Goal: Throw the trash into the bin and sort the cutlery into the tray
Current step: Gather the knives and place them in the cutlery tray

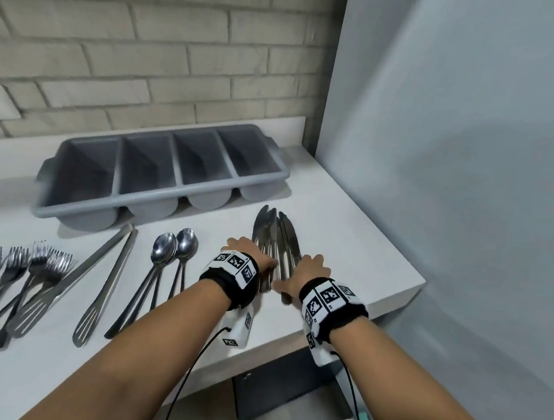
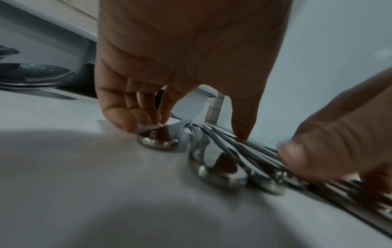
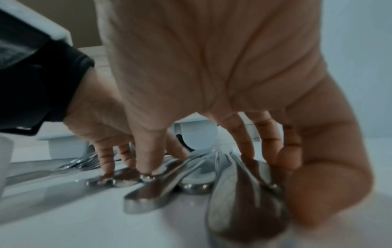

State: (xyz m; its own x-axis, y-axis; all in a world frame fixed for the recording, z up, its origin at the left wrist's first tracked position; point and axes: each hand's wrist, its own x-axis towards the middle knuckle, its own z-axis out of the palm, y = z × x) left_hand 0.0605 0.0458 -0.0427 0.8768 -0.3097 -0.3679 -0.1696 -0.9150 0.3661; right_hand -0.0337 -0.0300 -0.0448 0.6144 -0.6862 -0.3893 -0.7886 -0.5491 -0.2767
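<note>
Gathering the knives (image 1: 276, 243) — both hands are down on the pile near the right front corner of the white counter (image 1: 351, 222). Left hand (image 1: 252, 256) comes in from the left of the handles, right hand (image 1: 310, 269) from the right. In the wrist views the fingers of each are bent downward, tips (image 3: 148, 167) pressing on or against the handle ends; neither hand has closed round the bundle yet, and nothing is lifted. Blades point away, toward the grey tray (image 1: 162, 171), which stands near the brick wall with all four compartments looking empty.

Step in hand, as I judge it: squaring up the knives before a single pick. Spoons (image 1: 173, 251), forks (image 1: 29, 260) and two long serving pieces (image 1: 105, 269) lie in groups to the left, unsorted.

Next move calls for closing the handles together into one grip, lifting level so none slides out, then lowering the set into one compartment — likely the nearest, rightmost one.
</note>
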